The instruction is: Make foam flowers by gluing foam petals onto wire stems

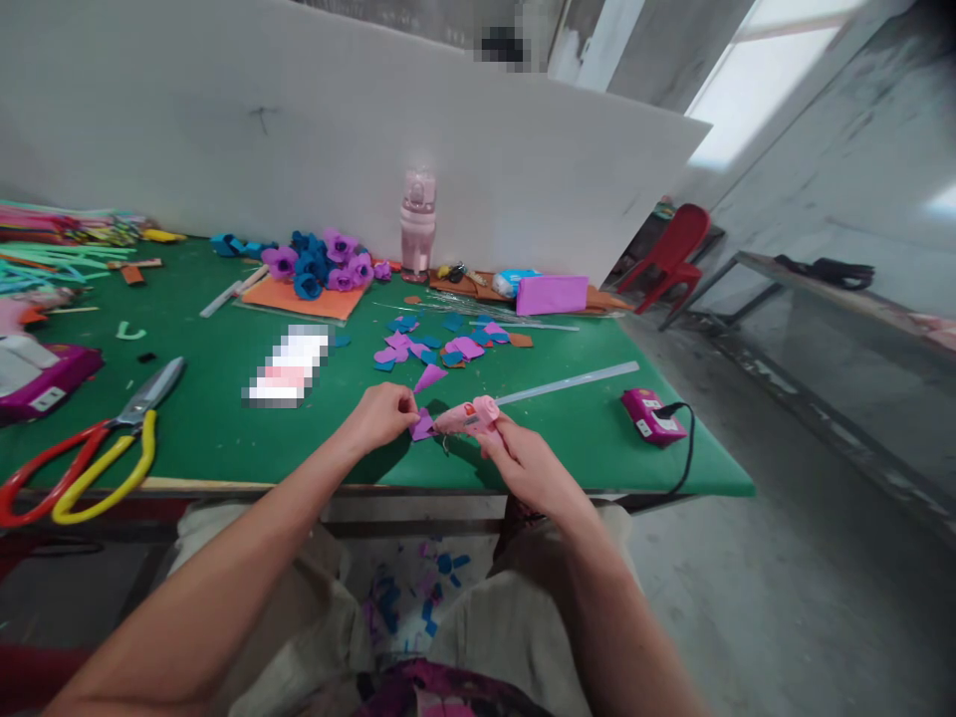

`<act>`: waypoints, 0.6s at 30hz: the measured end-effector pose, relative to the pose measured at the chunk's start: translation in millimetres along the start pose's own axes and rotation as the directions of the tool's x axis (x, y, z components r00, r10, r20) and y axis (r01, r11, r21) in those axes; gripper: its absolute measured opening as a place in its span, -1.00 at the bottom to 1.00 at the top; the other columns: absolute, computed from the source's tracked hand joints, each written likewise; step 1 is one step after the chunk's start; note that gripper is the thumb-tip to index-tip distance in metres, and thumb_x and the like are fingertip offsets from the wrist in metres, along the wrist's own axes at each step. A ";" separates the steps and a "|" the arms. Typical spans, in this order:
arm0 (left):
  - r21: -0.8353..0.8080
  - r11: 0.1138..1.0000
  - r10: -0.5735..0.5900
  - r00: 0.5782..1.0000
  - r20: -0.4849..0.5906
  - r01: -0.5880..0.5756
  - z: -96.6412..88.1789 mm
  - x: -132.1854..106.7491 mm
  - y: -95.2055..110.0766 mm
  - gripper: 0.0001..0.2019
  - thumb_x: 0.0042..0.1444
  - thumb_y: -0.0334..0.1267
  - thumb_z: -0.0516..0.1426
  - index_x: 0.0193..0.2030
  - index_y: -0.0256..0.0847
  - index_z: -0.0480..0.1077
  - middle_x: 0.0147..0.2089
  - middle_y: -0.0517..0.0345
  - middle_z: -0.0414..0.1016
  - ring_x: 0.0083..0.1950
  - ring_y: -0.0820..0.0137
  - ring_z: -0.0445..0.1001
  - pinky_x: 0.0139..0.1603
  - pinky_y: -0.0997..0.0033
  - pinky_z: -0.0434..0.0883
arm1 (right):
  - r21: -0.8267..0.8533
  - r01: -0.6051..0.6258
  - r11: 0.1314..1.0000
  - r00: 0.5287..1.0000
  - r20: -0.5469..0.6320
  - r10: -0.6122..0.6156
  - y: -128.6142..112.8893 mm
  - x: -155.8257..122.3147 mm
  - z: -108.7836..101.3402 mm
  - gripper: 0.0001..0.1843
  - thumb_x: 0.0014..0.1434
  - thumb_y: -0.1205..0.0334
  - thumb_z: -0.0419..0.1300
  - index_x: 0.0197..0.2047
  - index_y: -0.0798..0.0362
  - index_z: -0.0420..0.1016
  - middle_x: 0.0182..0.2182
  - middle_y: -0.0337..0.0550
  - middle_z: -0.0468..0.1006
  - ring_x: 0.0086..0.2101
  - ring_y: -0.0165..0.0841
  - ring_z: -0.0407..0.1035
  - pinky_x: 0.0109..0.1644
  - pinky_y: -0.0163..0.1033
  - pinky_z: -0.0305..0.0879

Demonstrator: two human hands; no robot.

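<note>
My right hand [523,456] is wrapped round the handle of a pink hot glue gun [467,416], with a long clear glue stick [575,380] running out of its back. Its nozzle points left and meets or nearly meets a small purple paper piece [422,426]. That piece is pinched in the fingers of my left hand [382,416], close above the green tabletop. Just beyond my left fingertips lies a pointed purple paper scrap [430,377]. Farther back, several cut purple and blue petals [425,344] are scattered.
Large scissors [119,438] with red and yellow handles lie at the left front. Purple and blue paper flowers [321,264] rest on an orange sheet [299,297]. A pink bottle [417,227] stands behind. A magenta power box [652,416] with a cord sits near the right edge.
</note>
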State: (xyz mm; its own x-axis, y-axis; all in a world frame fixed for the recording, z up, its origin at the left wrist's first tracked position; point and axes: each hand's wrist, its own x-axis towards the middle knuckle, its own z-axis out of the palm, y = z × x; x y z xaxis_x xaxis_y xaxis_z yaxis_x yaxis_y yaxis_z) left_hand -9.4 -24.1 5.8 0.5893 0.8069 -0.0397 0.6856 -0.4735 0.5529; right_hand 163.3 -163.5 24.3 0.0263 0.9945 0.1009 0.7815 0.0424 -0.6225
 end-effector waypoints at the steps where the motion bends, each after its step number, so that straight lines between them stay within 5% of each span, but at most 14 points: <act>1: 0.001 1.000 -0.001 1.000 0.003 0.001 -0.4 -0.2 0.5 -0.90 -0.13 -0.31 0.10 -0.55 -0.24 0.41 -0.50 0.16 0.48 -0.45 0.43 0.37 -0.48 0.49 0.15 | 0.000 -0.002 1.000 1.000 0.000 0.002 0.7 0.1 0.0 -0.66 0.24 0.12 -0.11 -0.06 0.10 0.33 -0.26 -0.02 0.51 -0.29 -0.28 0.39 -0.26 -0.29 0.22; 18: -0.013 1.000 0.006 1.000 0.003 -0.006 -1.0 -0.5 -0.1 -0.89 -0.12 -0.29 0.12 -0.57 -0.23 0.41 -0.55 0.19 0.45 -0.46 0.45 0.37 -0.48 0.50 0.16 | -0.027 -0.017 1.000 0.999 -0.032 0.016 2.2 -1.3 -2.3 -0.69 0.24 0.13 -0.11 -0.13 0.10 0.34 -0.27 -0.03 0.51 -0.32 -0.31 0.39 -0.28 -0.30 0.20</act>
State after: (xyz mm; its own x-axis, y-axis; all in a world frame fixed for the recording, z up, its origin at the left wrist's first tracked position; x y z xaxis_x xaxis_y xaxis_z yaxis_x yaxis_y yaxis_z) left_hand -10.1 -24.1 6.6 0.5947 0.8030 -0.0385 0.6763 -0.4739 0.5639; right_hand 166.4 -165.0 24.6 0.0585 0.9915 0.1158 0.7974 0.0234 -0.6030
